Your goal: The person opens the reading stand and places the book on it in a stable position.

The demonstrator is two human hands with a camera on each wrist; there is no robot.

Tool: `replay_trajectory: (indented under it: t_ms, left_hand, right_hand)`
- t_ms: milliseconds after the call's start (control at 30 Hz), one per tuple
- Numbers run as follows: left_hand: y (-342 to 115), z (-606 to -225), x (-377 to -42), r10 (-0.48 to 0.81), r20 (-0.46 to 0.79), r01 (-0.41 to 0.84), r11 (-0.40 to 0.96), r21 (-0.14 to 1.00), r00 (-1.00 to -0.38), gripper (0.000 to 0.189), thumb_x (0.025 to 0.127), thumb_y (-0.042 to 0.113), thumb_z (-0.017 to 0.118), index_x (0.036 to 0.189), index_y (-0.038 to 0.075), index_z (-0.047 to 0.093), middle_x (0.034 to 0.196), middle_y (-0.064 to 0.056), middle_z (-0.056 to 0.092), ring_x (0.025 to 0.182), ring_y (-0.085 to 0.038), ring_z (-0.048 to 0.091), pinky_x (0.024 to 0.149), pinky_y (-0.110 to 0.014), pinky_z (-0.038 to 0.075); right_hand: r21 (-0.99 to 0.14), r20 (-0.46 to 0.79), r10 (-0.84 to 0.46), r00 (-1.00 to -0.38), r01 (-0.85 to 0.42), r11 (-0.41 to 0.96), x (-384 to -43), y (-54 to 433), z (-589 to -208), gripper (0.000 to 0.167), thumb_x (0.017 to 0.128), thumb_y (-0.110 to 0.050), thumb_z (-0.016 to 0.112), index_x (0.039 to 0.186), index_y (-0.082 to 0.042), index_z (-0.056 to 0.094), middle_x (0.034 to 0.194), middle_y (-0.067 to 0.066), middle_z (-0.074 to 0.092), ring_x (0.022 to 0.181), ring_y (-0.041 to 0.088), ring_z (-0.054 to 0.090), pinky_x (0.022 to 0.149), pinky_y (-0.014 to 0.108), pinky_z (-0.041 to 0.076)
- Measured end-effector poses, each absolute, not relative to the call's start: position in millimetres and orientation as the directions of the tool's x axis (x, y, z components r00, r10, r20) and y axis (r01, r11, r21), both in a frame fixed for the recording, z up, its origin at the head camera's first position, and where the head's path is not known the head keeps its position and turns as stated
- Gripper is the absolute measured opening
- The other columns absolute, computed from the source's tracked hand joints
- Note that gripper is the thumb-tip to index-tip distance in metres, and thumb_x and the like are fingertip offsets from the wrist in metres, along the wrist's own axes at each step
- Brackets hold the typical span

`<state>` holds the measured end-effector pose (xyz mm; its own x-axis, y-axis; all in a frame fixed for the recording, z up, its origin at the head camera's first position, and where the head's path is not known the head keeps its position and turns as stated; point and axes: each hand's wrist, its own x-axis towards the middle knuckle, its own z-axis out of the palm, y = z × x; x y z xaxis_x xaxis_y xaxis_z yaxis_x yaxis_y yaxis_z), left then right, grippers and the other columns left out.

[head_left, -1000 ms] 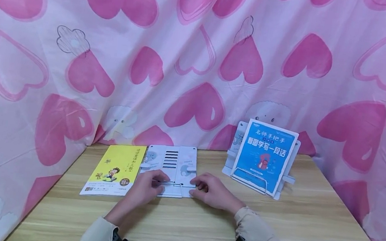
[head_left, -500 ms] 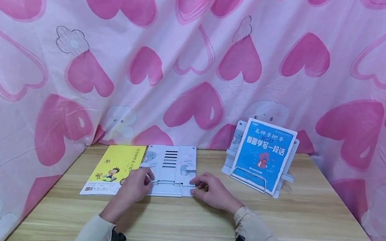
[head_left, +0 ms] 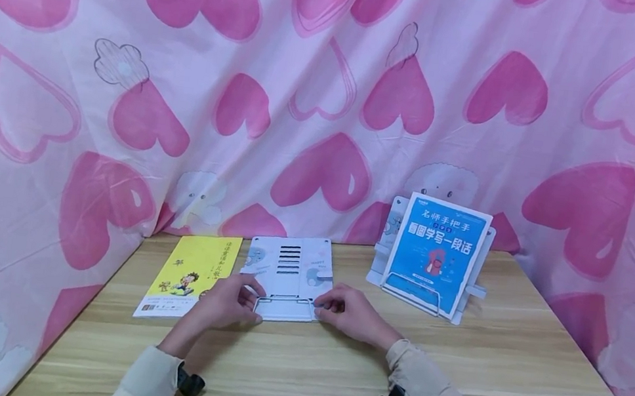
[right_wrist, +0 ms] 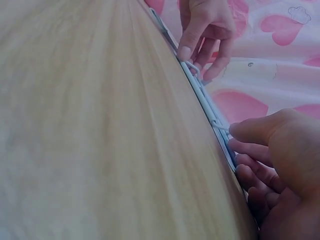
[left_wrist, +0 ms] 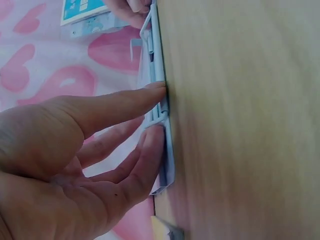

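A pale book stand (head_left: 286,283) with dark slots lies flat at the back of the table, a wire page holder (head_left: 284,320) along its front edge. My left hand (head_left: 230,299) is at the stand's front left corner. In the left wrist view, its thumb and fingertips pinch the stand's edge beside the wire. My right hand (head_left: 348,311) pinches the wire's right end, with thumb and index finger meeting there in the right wrist view. Its other fingers (right_wrist: 250,170) lie curled beside the stand's edge.
A yellow book (head_left: 196,269) lies left of the stand, partly behind the left hand. At the right, a second stand (head_left: 478,264) props up a blue book (head_left: 435,259). Pink heart-patterned cloth (head_left: 330,94) hangs behind the wooden table (head_left: 283,379).
The left hand has moved left along the front edge, then slightly right again. The flat stand has shifted a little right, away from the yellow book. The right hand stays nearly still.
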<state>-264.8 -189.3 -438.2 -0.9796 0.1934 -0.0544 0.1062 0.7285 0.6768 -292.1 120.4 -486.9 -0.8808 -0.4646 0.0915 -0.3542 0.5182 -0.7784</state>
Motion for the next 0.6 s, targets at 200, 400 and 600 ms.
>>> replay_trajectory:
  t_ms: [200, 400, 600]
  left_hand:
    - [-184.6, -442.5, -266.2, 0.215, -0.030, 0.139, 0.725, 0.674, -0.976, 0.037, 0.079, 0.009, 0.097, 0.110, 0.016, 0.076, 0.095, -0.004, 0.071, 0.085, -0.017, 0.062, 0.076, -0.026, 0.050]
    - [-181.5, -444.9, -268.2, 0.219, -0.026, 0.141, 0.709, 0.691, -0.975, 0.039, 0.080, 0.009, 0.097, 0.109, 0.016, 0.073, 0.096, -0.003, 0.071, 0.085, -0.017, 0.063, 0.076, -0.025, 0.052]
    - [-178.3, -446.9, -269.3, 0.207, -0.024, 0.124, 0.671, 0.731, -0.978, 0.051, 0.078, 0.004, 0.097, 0.118, 0.013, 0.067, 0.094, -0.003, 0.071, 0.083, -0.016, 0.064, 0.074, -0.024, 0.054]
  right_hand:
    - [-0.773, 0.080, -0.464, -0.882, -0.349, 0.530, -291.0, 119.6, -486.8, 0.028, 0.097, -0.036, 0.083, 0.121, -0.023, 0.082, 0.102, -0.004, 0.064, 0.095, 0.016, 0.058, 0.076, 0.024, 0.048]
    - [-0.784, 0.060, -0.449, -0.892, -0.321, 0.532, -291.3, 120.3, -485.6, 0.028, 0.093, -0.037, 0.087, 0.117, -0.024, 0.081, 0.100, -0.002, 0.065, 0.094, 0.018, 0.057, 0.074, 0.026, 0.045]
    - [-0.792, 0.053, -0.457, -0.888, -0.316, 0.522, -290.9, 122.0, -484.3, 0.021, 0.093, -0.031, 0.087, 0.111, -0.025, 0.080, 0.101, -0.002, 0.065, 0.093, 0.019, 0.057, 0.074, 0.026, 0.046]
